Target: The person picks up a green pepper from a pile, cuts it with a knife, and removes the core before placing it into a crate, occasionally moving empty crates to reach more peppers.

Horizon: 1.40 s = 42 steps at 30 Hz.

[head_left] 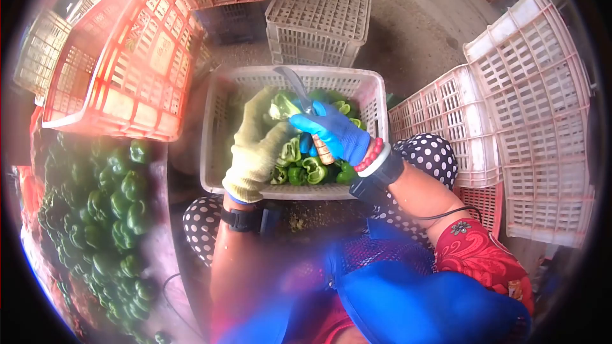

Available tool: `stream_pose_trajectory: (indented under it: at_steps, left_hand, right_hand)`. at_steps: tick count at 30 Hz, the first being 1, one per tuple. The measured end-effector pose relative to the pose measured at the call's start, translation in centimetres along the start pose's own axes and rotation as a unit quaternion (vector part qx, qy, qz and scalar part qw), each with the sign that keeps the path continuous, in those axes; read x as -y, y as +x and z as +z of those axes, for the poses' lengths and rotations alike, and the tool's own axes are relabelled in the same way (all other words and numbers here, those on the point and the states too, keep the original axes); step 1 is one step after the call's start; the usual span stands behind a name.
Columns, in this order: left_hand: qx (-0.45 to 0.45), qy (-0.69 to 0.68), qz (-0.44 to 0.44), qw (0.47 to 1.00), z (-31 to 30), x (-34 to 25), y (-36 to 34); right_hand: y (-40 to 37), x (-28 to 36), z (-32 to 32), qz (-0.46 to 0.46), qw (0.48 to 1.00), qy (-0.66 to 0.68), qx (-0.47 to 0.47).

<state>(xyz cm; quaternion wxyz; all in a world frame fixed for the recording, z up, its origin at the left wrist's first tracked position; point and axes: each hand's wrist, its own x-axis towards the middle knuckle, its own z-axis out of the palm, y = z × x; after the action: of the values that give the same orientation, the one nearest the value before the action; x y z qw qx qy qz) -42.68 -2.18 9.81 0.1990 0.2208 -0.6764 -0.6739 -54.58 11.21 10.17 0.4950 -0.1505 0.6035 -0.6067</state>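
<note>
Pepper point(282, 107) sits in left hand point(255, 146), knife point(294, 84) in right hand point(335, 134).

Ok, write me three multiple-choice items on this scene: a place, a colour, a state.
1. The cut peppers lie in: A a sack; B the white crate; C a bucket.
2. The glove on the right hand is: A blue; B red; C black.
3. The left hand is: A open, empty; B shut on a green pepper; C flat on the rim.
B: they fill the white crate. A: blue covers the hand gripping the knife. B: it curls round the pepper.
</note>
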Motion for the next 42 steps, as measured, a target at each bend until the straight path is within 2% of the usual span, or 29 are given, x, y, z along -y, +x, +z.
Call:
stream_pose_trajectory:
  at_steps: [1, 2, 3, 4, 5, 6, 8, 9, 12, 15, 17, 19, 23, 25, 26, 29, 30, 32, 33, 34, 35, 36, 37, 38, 39, 40, 41, 42]
  left_hand:
    - [0.017, 0.096, -0.008, 0.995, -0.1, -1.0, -0.2]
    - [-0.028, 0.283, 0.050, 0.957, 0.2, -2.3, -0.8]
    - [-0.008, 0.336, 0.035, 0.941, -0.1, -2.2, -0.8]
    - [0.011, 0.387, 0.022, 0.922, -0.6, -2.0, -0.8]
    - [0.030, 0.437, 0.007, 0.899, -0.9, -1.9, -0.7]
    - [0.018, 0.447, 0.017, 0.894, -1.1, -1.7, -0.8]
    - [0.001, 0.470, 0.040, 0.882, -1.4, -1.5, -1.0]
    - [-0.008, 0.481, 0.053, 0.875, -1.6, -1.6, -1.0]
    - [0.008, 0.323, -0.025, 0.946, -2.0, -2.7, -1.1]
    - [0.071, 0.093, -0.047, 0.992, -2.8, -2.9, -1.4]
    - [0.120, -0.043, -0.122, 0.984, -3.4, -1.8, -1.4]
    - [0.132, -0.141, -0.110, 0.975, -3.2, -2.3, -1.6]
    - [0.116, -0.255, -0.086, 0.956, -4.1, 1.0, -1.2]
    - [0.032, -0.288, -0.115, 0.950, -3.0, -0.1, -2.2]
    - [0.028, -0.308, -0.113, 0.944, -2.9, -0.4, -2.4]
    - [0.043, -0.309, -0.060, 0.948, -4.5, -3.1, -2.9]
    - [0.060, -0.345, -0.005, 0.937, -5.8, -4.5, -3.8]
    - [-0.009, -0.295, 0.065, 0.953, -9.8, -6.4, -6.5]
    - [-0.112, -0.110, 0.041, 0.987, -11.8, -7.5, -9.0]
    - [-0.202, 0.074, -0.019, 0.976, -13.8, -8.7, -11.4]
    - [-0.174, 0.064, -0.131, 0.974, -16.3, -10.7, -14.2]
    - [-0.152, 0.191, -0.214, 0.946, -17.5, -11.2, -16.9]
    - [-0.124, 0.311, -0.295, 0.895, -18.2, -11.5, -18.8]
    - [-0.099, 0.458, -0.381, 0.797, -18.5, -11.8, -19.7]
    - [-0.066, 0.586, -0.454, 0.668, -18.7, -12.0, -20.3]
    - [-0.117, 0.567, -0.444, 0.684, -19.2, -11.7, -20.9]
    - [-0.142, 0.562, -0.378, 0.722, -20.7, -10.4, -21.4]
    - [-0.205, 0.572, -0.309, 0.732, -21.7, -8.7, -20.9]
  right_hand:
    - [0.0, -0.1, -0.2, -0.019, 0.997, -0.073, -0.012]
    - [0.1, 0.0, -0.7, 0.047, 0.992, -0.116, -0.009]
    - [0.0, -0.6, -0.6, -0.046, 0.972, -0.230, -0.031]
    - [0.0, -1.6, -0.5, -0.139, 0.929, -0.338, -0.052]
    - [-0.1, -2.0, -0.5, -0.230, 0.865, -0.440, -0.069]
    - [-0.6, -0.8, -0.2, -0.173, 0.885, -0.431, -0.038]
    - [-1.2, 0.4, -0.3, -0.093, 0.967, -0.232, 0.048]
    - [-1.2, 0.7, -0.5, -0.052, 0.987, -0.126, 0.089]
    - [-0.8, 0.6, -0.5, -0.010, 0.989, 0.002, 0.149]
    - [-0.5, -0.4, 0.2, -0.015, 0.978, 0.098, 0.182]
    - [-0.7, -0.5, 0.4, -0.021, 0.972, 0.127, 0.197]
    - [-1.0, -0.5, 0.1, -0.009, 0.968, 0.135, 0.210]
    - [-1.4, 0.3, 1.3, 0.000, 0.960, 0.199, 0.199]
    - [-1.1, -0.1, 1.4, 0.007, 0.947, 0.255, 0.195]
    - [-1.0, -0.1, 1.2, 0.003, 0.944, 0.262, 0.202]
    - [-0.6, 0.2, 0.2, -0.002, 0.937, 0.264, 0.227]
    - [-1.4, -0.2, 0.4, 0.003, 0.945, 0.299, 0.136]
    - [-0.9, -0.3, -1.2, 0.046, 0.915, 0.351, 0.190]
    - [0.0, -0.6, -2.4, 0.065, 0.946, 0.273, 0.160]
    - [-0.5, 1.1, -1.5, 0.069, 0.973, 0.177, 0.130]
    - [-0.7, 2.1, -1.1, 0.048, 0.992, -0.013, 0.114]
    - [-0.7, 2.9, -1.7, 0.078, 0.958, -0.253, 0.111]
    - [0.2, 0.8, -2.9, 0.016, 0.919, -0.387, 0.070]
    - [1.0, -1.3, -3.9, -0.056, 0.864, -0.501, 0.021]
    - [1.4, -2.7, -4.2, -0.125, 0.789, -0.601, -0.032]
    - [1.3, -2.5, -3.4, -0.069, 0.853, -0.518, 0.000]
    - [0.8, -2.2, -2.8, -0.027, 0.908, -0.417, 0.022]
    - [0.3, -1.7, -2.0, 0.018, 0.949, -0.312, 0.033]
